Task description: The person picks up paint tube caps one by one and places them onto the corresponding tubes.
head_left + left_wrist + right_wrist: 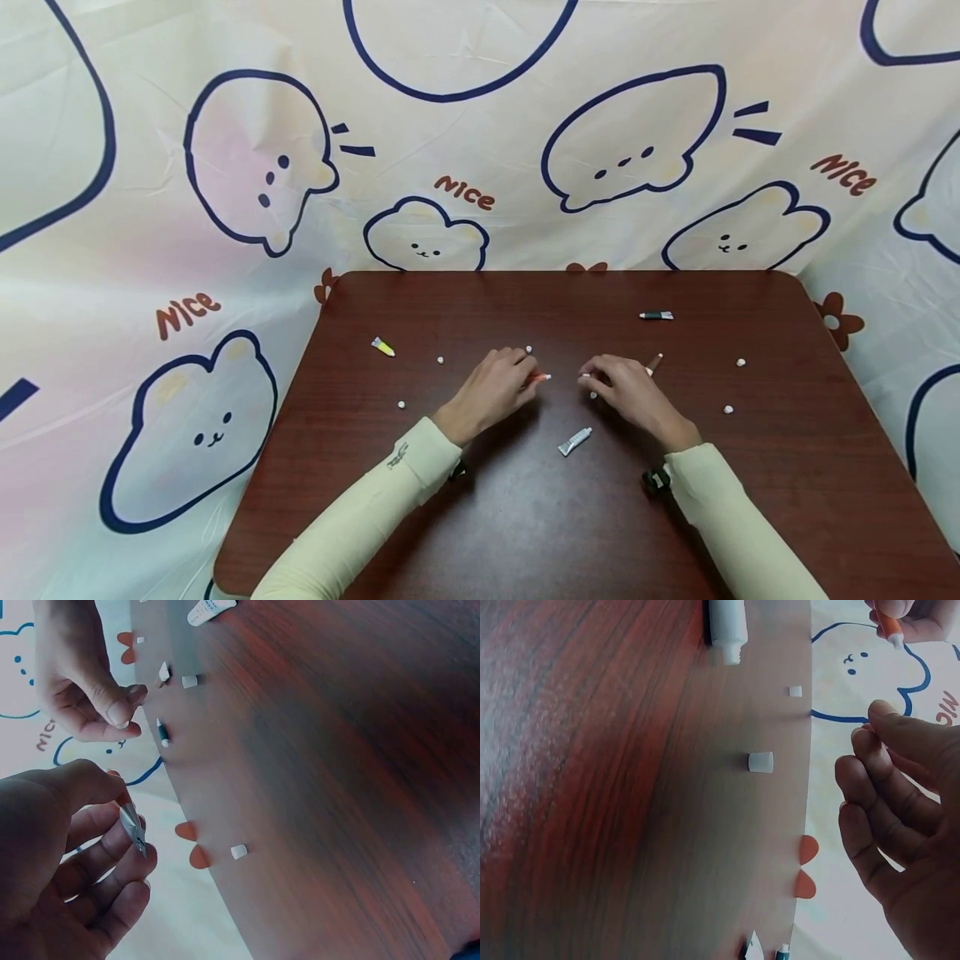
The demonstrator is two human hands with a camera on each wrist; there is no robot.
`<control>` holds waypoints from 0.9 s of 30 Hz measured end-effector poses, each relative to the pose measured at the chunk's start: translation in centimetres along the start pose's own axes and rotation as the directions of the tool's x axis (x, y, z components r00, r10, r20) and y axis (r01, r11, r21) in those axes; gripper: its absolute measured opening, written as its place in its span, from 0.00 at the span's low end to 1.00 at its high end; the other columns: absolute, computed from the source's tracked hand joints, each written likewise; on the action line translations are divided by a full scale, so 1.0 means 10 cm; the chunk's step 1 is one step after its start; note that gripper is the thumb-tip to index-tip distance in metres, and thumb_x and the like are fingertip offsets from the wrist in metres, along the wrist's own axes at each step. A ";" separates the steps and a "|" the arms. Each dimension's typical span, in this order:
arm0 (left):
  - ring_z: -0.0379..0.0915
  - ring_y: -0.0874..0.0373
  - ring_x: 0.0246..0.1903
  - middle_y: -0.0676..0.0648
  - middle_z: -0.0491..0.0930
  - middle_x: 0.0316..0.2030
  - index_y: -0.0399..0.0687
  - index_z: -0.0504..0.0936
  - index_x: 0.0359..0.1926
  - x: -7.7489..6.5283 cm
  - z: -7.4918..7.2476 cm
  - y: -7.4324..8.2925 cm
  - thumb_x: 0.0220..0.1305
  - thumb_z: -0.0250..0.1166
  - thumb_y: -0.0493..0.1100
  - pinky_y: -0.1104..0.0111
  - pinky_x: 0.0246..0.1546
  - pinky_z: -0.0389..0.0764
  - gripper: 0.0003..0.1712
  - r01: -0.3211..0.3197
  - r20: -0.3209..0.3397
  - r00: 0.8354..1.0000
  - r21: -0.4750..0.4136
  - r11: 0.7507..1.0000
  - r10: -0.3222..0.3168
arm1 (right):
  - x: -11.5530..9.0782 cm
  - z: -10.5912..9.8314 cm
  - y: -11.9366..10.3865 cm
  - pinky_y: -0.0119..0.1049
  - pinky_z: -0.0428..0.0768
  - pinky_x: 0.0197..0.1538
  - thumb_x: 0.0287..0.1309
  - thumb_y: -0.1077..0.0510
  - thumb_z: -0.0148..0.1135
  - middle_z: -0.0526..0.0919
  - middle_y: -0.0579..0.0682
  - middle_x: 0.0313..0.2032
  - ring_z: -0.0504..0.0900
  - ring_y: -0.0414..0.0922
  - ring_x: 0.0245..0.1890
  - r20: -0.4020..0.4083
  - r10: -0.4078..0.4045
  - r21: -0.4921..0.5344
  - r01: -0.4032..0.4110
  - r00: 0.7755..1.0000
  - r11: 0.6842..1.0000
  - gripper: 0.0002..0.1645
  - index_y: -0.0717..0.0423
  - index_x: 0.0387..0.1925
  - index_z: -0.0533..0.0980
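My left hand (495, 387) pinches a small orange paint tube (538, 377) between thumb and fingers, its white nozzle pointing right; the silvery crimped end (133, 825) shows in the left wrist view. Facing it, my right hand (626, 387) brings thumb and index fingertips together, with a small white cap (585, 376) at the tips in the head view. Fingers mostly hide that cap in the wrist views. Below the right fingers lies a white cap (593, 396). A white paint tube (575, 442) lies nearer me, between the forearms.
On the brown table (525, 533) lie a yellow tube (383, 347) at left, a dark green tube (656, 316) at back right and a brown tube (656, 363) behind my right hand. Several white caps are scattered about, including one (440, 360) at left and one (741, 362) at right.
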State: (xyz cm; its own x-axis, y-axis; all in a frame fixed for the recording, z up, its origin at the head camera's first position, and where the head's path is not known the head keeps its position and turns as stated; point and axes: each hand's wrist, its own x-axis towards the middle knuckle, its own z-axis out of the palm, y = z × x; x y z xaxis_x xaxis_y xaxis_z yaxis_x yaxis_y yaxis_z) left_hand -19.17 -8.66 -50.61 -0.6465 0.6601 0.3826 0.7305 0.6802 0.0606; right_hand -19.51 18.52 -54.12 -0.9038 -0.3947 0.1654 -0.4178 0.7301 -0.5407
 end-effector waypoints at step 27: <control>0.80 0.54 0.37 0.51 0.83 0.35 0.49 0.86 0.42 0.04 -0.02 0.16 0.77 0.71 0.49 0.63 0.39 0.79 0.09 -0.050 0.026 0.998 -0.040 0.998 0.051 | -0.07 -0.03 -0.14 0.36 0.84 0.39 0.65 0.62 0.77 0.88 0.44 0.35 0.83 0.37 0.34 -0.008 -0.104 0.011 0.104 0.995 0.995 0.07 0.57 0.44 0.89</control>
State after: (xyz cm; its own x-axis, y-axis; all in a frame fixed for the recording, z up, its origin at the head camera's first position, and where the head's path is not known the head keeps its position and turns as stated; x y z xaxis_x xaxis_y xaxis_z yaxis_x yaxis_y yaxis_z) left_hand -18.20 -7.40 -50.22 -0.6139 0.7021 0.3609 0.7701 0.6332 0.0781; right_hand -18.28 17.95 -53.23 -0.8564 -0.4636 0.2274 -0.5083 0.6793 -0.5294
